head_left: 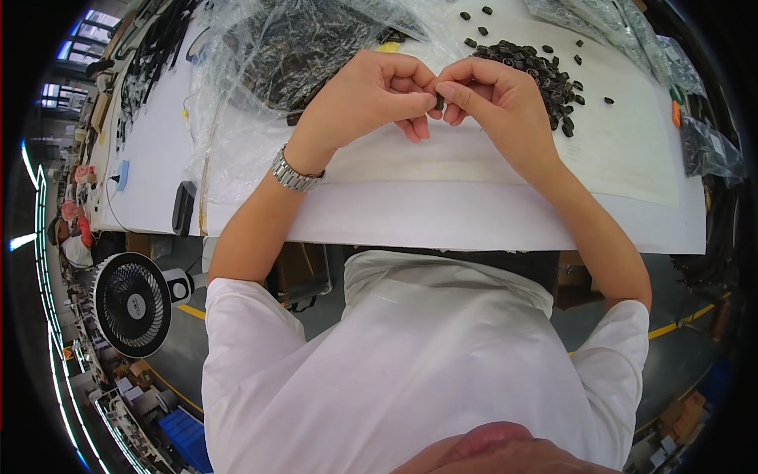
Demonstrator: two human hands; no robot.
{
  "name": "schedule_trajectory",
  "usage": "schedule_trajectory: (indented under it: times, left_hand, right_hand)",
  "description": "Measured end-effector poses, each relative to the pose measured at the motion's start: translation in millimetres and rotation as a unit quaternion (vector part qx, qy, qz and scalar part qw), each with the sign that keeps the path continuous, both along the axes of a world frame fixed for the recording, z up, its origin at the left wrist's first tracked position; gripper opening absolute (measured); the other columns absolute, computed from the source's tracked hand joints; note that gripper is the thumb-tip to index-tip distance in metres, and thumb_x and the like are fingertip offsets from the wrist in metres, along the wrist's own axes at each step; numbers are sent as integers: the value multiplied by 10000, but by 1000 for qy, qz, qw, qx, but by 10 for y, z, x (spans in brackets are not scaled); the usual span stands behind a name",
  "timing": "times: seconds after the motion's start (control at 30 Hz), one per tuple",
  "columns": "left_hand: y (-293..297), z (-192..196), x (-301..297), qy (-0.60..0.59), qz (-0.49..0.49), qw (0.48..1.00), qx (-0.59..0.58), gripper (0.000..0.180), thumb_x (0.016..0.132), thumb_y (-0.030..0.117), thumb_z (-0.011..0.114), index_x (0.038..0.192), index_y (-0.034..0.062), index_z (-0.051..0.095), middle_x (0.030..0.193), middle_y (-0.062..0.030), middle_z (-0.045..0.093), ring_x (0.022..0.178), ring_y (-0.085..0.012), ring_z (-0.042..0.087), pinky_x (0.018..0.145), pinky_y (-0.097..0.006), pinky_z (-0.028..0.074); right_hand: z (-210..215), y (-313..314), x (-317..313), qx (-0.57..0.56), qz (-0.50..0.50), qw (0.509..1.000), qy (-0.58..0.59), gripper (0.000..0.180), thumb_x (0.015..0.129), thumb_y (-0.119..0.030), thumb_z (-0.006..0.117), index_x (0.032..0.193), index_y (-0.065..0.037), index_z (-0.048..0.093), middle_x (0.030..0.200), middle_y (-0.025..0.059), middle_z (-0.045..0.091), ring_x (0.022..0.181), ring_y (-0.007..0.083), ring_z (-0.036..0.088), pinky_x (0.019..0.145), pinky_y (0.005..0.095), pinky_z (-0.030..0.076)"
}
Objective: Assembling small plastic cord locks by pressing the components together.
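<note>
Head cam: small black part (439, 101), maybe rubber, pinched btwn fingertips of both hands, left (371, 95) & right (493, 99).

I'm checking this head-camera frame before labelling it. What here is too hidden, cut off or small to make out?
- Small black part: pinched between left hand and right hand; fingertips cover most of it, shape unclear.
- Clear plastic bag: glare and creases obscure the dark contents; the top edge cuts it off.
- Pile of black pieces: too small to tell individual shapes.
- Packets at the right rim: bent and darkened by the fisheye edge.
</note>
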State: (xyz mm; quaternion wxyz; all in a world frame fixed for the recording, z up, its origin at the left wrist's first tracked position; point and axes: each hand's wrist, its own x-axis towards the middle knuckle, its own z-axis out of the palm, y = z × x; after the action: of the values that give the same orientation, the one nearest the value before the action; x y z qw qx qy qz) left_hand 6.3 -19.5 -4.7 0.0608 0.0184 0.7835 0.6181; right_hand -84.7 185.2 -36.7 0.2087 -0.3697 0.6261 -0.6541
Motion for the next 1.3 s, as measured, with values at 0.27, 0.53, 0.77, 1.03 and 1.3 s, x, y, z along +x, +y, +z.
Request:
schedule_trajectory:
  times: [0.27, 0.53, 0.77, 1.03, 1.3]
  left_hand:
    - [159, -118, -35, -17, 80, 996, 29, 138, 962, 103, 672, 1012, -23, 697, 837, -79, 745, 688, -134, 729, 659, -266, 597]
    - [194, -342, -99, 221, 156, 925, -267, 85, 930, 85, 704, 901, 6, 692, 695, -48, 709, 614, -103, 724, 575, -238, 532]
    - [233, -407, -137, 302, 189, 871, -339, 139, 856, 139, 732, 873, 12, 677, 735, -119, 725, 651, -279, 717, 618, -376, 558]
    - [238, -417, -73, 368, 157, 813, -423, 147, 879, 142, 680, 806, 51, 591, 668, -120, 637, 611, -320, 666, 579, -442, 521]
    - [213, -363, -69, 361, 158, 834, -386, 139, 884, 153, 691, 834, 37, 634, 689, -111, 667, 616, -290, 672, 579, -413, 524]
  right_hand:
    - [-81, -66, -44, 43, -67, 996, 38, 186, 1024, -169, 717, 1046, 14, 739, 864, 47, 742, 737, 96, 691, 683, 254, 565]
    - [17, -124, -30, 133, -100, 983, 79, 239, 1001, -222, 735, 953, 12, 745, 751, 43, 723, 652, 107, 685, 615, 258, 523]
    - [-138, -118, -128, 49, -17, 988, -143, 235, 1045, -267, 705, 1073, -34, 707, 944, 19, 727, 857, 111, 701, 760, 269, 570]
    - [-137, -93, -91, -17, 54, 958, -281, 194, 1072, -191, 635, 1107, -6, 682, 1050, 84, 749, 983, 174, 744, 961, 355, 607]
    - [-90, -49, -155, 67, -2, 984, -166, 179, 1029, -137, 647, 1095, 27, 673, 1005, 76, 728, 963, 143, 727, 975, 338, 596]
